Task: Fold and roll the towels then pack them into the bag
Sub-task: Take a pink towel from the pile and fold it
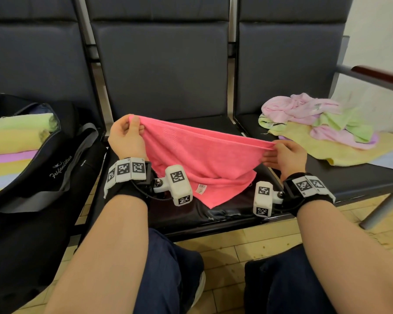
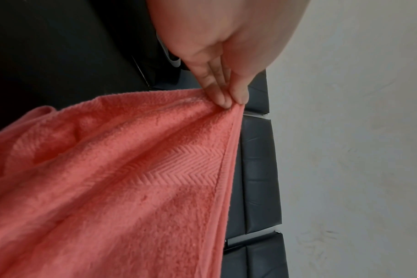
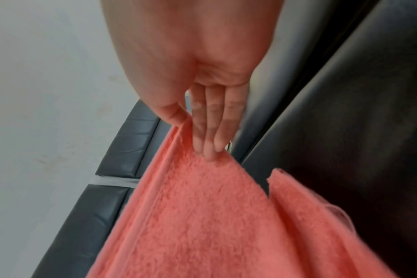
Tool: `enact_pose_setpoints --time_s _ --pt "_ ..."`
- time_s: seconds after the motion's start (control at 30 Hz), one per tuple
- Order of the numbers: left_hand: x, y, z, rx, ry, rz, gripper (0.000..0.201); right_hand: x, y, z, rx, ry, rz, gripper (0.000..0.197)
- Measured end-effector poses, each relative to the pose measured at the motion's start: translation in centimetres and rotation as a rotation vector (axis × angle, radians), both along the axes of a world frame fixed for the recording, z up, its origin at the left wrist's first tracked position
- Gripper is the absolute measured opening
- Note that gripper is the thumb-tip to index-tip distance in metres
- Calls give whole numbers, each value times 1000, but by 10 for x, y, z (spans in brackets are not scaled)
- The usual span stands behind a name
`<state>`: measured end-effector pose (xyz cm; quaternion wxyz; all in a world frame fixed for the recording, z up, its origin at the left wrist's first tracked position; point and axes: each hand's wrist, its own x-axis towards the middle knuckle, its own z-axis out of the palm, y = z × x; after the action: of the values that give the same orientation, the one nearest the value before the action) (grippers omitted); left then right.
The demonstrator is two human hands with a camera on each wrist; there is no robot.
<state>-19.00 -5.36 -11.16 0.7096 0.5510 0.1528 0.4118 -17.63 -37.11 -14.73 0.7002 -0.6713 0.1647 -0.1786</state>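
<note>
Above the middle seat [image 1: 225, 125], both hands' fingers [image 2: 223, 97] pinched the pink towel [image 1: 202, 159] at its top corners, left hand [image 1: 126, 137] and right hand [image 1: 286, 155].

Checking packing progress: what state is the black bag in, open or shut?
Open: the black bag gapes on the left seat, with rolled towels showing inside.

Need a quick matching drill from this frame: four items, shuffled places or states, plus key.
Things:
1. pink towel
2. black bag
3. loose towel pile
4. left hand

States:
A. heaped on the right seat
B. stretched between both hands over the middle seat
C. pinches a towel corner
D. on the left seat, holding rolled towels

Pairs: 1-B, 2-D, 3-A, 4-C
</note>
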Motion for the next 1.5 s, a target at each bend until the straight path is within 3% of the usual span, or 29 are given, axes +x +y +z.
enact_pose_setpoints --time_s 0.13,0.23,0.4,0.5,0.63,0.7,0.83,0.97,1.07,1.2,1.23,1.3,1.5 --pt "-1 -6 1 11 7 -9 3 -1 1 4 126 -31 -10 27" --pt "-1 -3 0 -3 17 3 5 -2 1 6 168 -41 22 22" --pt "0 2 -2 -33 28 20 4 -1 -2 -4 -190 -51 89 18" --pt "2 2 -3 -35 32 21 5 -3 -3 -7 -276 -76 52 5" --pt "4 2 -6 -39 51 16 6 -1 -7 -8 -400 -93 -2 9" --pt "6 3 -7 -41 66 22 8 -1 -6 -6 -328 -74 14 5" --pt "7 4 -10 -28 116 23 14 -2 -3 -2 -162 -39 49 24" --pt "7 4 -12 -32 133 31 13 1 1 2 2 -66 24 7" --pt "3 -1 -7 -25 126 48 5 0 5 11 97 -125 -27 14" --pt "-5 -8 18 -93 71 62 3 -8 12 39 124 -210 -113 4" --pt "-7 -9 28 -96 44 54 4 -9 12 49 93 -236 -138 10" --pt "-12 -9 55 -79 -18 27 5 -13 12 75 35 -290 -165 17" --pt "-29 -8 155 -78 -263 1 3 -26 7 177 -114 -512 -237 12"
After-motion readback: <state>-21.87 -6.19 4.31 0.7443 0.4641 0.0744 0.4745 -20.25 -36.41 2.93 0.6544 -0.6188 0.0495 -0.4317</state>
